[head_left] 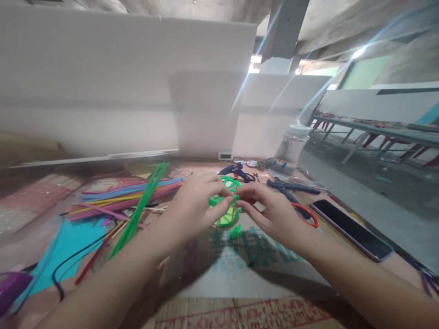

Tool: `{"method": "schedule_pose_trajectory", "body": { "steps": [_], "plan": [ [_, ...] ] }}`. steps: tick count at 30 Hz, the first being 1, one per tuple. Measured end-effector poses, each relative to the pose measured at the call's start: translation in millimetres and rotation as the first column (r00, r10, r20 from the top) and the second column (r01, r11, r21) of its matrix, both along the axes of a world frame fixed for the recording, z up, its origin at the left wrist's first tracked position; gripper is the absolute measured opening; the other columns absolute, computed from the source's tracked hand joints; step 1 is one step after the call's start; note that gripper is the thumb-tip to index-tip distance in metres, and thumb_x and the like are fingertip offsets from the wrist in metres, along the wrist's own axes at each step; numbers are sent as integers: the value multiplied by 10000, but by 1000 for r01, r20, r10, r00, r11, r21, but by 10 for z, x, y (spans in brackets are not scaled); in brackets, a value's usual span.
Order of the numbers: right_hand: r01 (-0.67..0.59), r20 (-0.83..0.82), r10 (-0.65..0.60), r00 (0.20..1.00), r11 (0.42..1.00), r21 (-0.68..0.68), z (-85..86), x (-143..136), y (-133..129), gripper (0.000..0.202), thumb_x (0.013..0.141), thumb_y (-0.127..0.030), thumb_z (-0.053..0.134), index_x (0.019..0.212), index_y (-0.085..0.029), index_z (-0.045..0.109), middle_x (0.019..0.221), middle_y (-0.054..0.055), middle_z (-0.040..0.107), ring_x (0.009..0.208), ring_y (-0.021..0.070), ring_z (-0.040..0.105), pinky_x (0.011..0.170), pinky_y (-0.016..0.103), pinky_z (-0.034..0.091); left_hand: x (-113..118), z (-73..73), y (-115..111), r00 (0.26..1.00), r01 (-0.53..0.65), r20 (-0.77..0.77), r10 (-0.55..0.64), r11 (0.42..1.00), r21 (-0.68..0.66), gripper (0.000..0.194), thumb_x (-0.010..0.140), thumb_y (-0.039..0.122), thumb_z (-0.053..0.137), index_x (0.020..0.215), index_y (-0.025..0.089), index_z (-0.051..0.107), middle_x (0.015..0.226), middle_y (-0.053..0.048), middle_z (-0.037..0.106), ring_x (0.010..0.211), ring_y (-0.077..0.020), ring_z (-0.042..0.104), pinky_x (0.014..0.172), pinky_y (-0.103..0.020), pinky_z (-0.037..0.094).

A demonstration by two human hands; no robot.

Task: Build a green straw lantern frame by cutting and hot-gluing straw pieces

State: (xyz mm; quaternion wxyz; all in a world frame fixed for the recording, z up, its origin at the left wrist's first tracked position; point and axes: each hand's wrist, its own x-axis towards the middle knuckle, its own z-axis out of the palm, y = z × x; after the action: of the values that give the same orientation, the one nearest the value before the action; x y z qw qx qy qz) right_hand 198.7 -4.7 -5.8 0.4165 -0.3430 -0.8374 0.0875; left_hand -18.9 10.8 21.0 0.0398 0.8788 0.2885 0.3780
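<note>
A bright green openwork frame (226, 222), with rounded rims and thin cross strips, is held over the board between my two hands. My left hand (197, 201) is closed on its left side, thumb and fingers pressed together and covering part of it. My right hand (269, 214) pinches a small green piece (236, 198) at the frame's right edge; the fingertips of both hands nearly meet there. Just below, a short green scrap (236, 232) lies on the pale board (212, 281) printed with green characters.
Left: green pipe cleaners (144, 208), a coloured bundle (126, 196), blue sheet (80, 244), black cord (63, 262). Behind: a blue glue gun (235, 170) and small display (225, 156). Right: pliers (291, 186), orange-handled scissors (308, 214), a phone (351, 228) and a clear jar (295, 144).
</note>
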Motion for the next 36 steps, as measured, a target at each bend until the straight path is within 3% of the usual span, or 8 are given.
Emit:
{"method": "schedule_pose_trajectory", "body": {
  "steps": [5, 8, 19, 21, 24, 28, 32, 36],
  "plan": [
    [-4, 98, -30, 995, 945, 328, -3, 23, 39, 136, 1021, -164, 564, 999, -196, 694, 886, 66, 797, 784, 182, 740, 696, 282, 548, 17, 33, -33, 1000, 15, 19, -14, 1000, -6, 129, 933, 174, 673, 812, 155, 716, 837, -33, 698, 874, -202, 609, 801, -327, 422],
    [-27, 112, -11, 994, 943, 332, 2, 41, 22, 145, 1009, -133, 571, 980, -179, 705, 873, 66, 796, 784, 178, 740, 698, 269, 544, -8, 32, 0, 998, 54, -13, -54, 998, -43, 132, 939, 180, 680, 813, 162, 717, 865, -28, 717, 886, -193, 621, 813, -320, 426],
    [75, 1, -75, 997, 990, -123, -15, 11, -86, 133, 956, -226, 610, 849, -185, 680, 724, 7, 686, 626, 131, 595, 572, 243, 427, -20, 17, 53, 995, 38, -87, -44, 997, -69, 150, 965, 231, 642, 855, 185, 734, 895, -32, 720, 905, -208, 625, 827, -339, 429],
    [42, -143, -95, 985, 941, -335, -118, -53, -113, 156, 938, -268, 608, 803, -195, 639, 668, -7, 647, 593, 127, 573, 548, 243, 420, -55, 22, 87, 993, 3, -117, -14, 995, -95, 189, 979, 273, 616, 869, 187, 743, 894, -37, 723, 889, -216, 626, 815, -349, 434],
    [-118, -411, -199, 890, 770, -628, -330, -166, -124, 232, 913, -404, 644, 802, -209, 585, 626, -23, 636, 533, 119, 562, 527, 248, 448, -163, 11, 196, 984, -111, -152, 94, 988, -104, 275, 994, 357, 569, 895, 188, 762, 950, -60, 735, 927, -242, 634, 841, -381, 448],
    [-293, -555, -317, 769, 597, -747, -539, -255, -74, 411, 799, -571, 769, 824, -202, 589, 625, -15, 673, 511, 116, 593, 503, 239, 460, -279, -43, 341, 959, -235, -188, 211, 965, -116, 324, 983, 420, 558, 969, 183, 778, 1019, -86, 747, 995, -275, 642, 898, -418, 468],
    [-348, -610, -345, 713, 582, -735, -583, -273, -39, 490, 717, -617, 836, 810, -194, 606, 602, -18, 682, 498, 107, 597, 489, 223, 457, -252, -89, 379, 934, -270, -275, 229, 955, -121, 352, 973, 434, 562, 883, 179, 788, 969, -97, 737, 963, -293, 649, 900, -456, 481],
    [-354, -629, -326, 706, 606, -712, -556, -295, -59, 461, 728, -587, 847, 800, -193, 621, 597, -20, 687, 499, 103, 599, 496, 220, 463, -190, -118, 354, 945, -235, -258, 200, 966, -110, 310, 966, 410, 578, 918, 190, 790, 1161, -105, 731, 1111, -309, 641, 995, -471, 477]
  ]
}}
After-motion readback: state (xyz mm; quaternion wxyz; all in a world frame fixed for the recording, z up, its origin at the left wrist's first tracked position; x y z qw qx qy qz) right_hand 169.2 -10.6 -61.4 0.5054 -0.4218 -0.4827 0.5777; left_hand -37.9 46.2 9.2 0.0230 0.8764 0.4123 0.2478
